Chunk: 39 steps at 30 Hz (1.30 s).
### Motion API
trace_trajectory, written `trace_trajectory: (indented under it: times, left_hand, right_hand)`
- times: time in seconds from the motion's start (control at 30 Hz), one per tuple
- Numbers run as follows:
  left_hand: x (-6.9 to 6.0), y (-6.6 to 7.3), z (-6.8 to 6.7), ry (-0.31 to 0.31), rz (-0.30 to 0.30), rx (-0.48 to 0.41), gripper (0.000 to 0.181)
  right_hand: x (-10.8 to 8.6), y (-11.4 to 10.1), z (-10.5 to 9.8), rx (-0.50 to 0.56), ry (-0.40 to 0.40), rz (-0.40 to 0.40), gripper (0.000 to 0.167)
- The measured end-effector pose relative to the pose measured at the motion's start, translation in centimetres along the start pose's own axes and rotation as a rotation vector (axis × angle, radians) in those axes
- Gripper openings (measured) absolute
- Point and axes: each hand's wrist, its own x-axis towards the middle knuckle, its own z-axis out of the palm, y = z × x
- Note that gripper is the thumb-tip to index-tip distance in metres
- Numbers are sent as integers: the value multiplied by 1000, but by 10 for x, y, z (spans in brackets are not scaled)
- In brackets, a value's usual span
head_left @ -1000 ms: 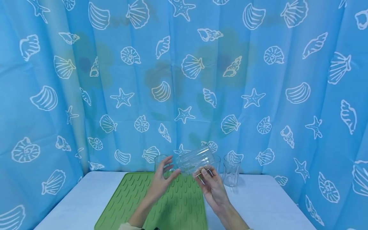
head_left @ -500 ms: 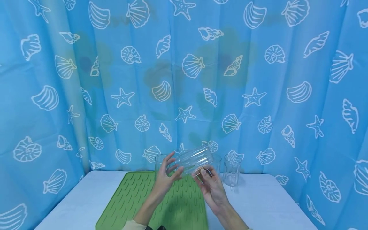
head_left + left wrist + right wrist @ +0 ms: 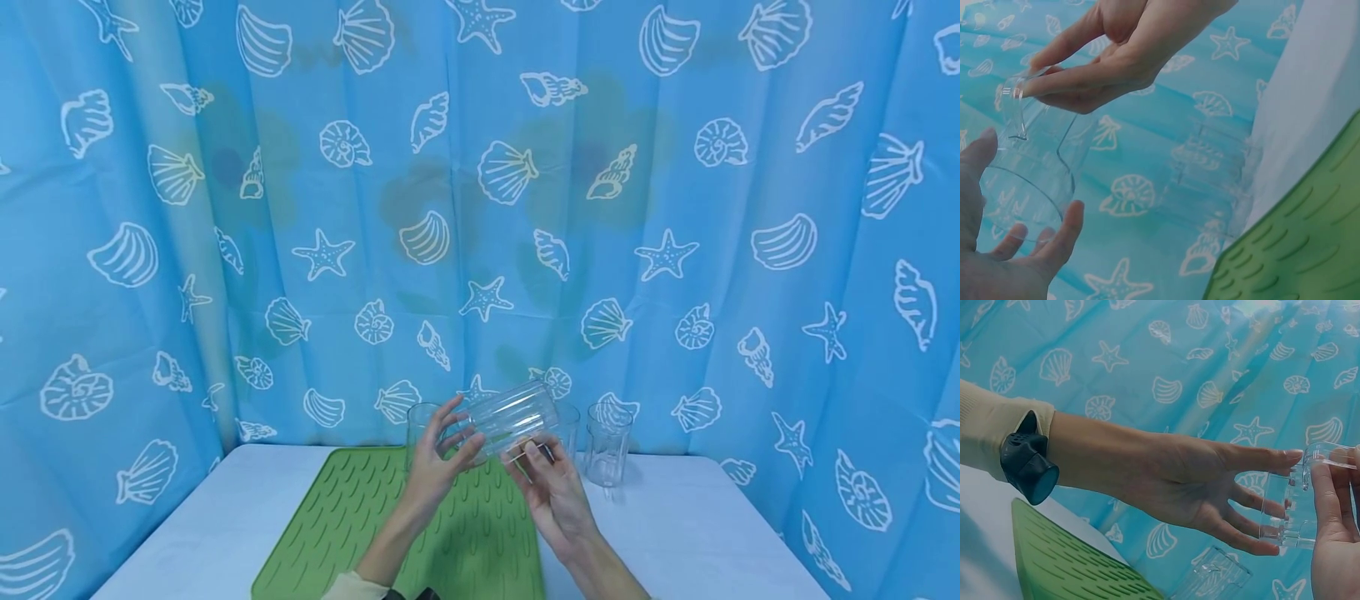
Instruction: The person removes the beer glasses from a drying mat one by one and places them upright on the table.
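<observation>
A clear glass mug (image 3: pixel 510 421) is held tilted, nearly on its side, above the mat. My right hand (image 3: pixel 558 492) pinches its handle (image 3: pixel 1015 112) between thumb and fingers. The left hand (image 3: pixel 431 475) has thumb and fingers spread round the mug's other end, on opposite sides of the glass; light contact there is hard to judge. In the right wrist view the left hand (image 3: pixel 1191 478) reaches in, its fingertips at the glass. A green ridged drying mat (image 3: pixel 390 533) lies beneath both hands.
One clear glass (image 3: pixel 420 425) stands at the back of the mat, partly behind the left hand. Two more, a nearer-middle glass (image 3: pixel 570 429) and a right-hand glass (image 3: pixel 609 450), stand right of the mat on the white table (image 3: pixel 675 525). A blue shell-print curtain (image 3: pixel 480 208) hangs behind.
My left hand has moved slightly right, from beside the mug's end to round it. The right hand and the mug have stayed almost where they were.
</observation>
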Motion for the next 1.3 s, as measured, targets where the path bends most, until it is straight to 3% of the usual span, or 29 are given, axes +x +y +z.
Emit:
trace_trajectory:
  times: [0.3, 0.47, 0.7, 1.0, 1.17, 1.3]
  left_hand:
    - [1, -2, 2, 16, 7, 2, 55]
    - [1, -2, 2, 20, 15, -16, 55]
    - [1, 2, 2, 36, 39, -6, 54]
    - [1, 8, 0, 58, 53, -13, 53]
    - [1, 7, -2, 61, 55, -14, 53]
    - [1, 6, -3, 63, 56, -9, 54]
  right_hand:
    - [-1, -2, 1, -29, 53, 10, 16]
    - [0, -5, -1, -99, 60, 37, 17]
    - [5, -21, -7, -361, 88, 136, 10]
    - [5, -55, -14, -730, 40, 255, 34]
    - [1, -69, -18, -945, 5, 198, 40]
    - [1, -76, -17, -1092, 55, 121, 42]
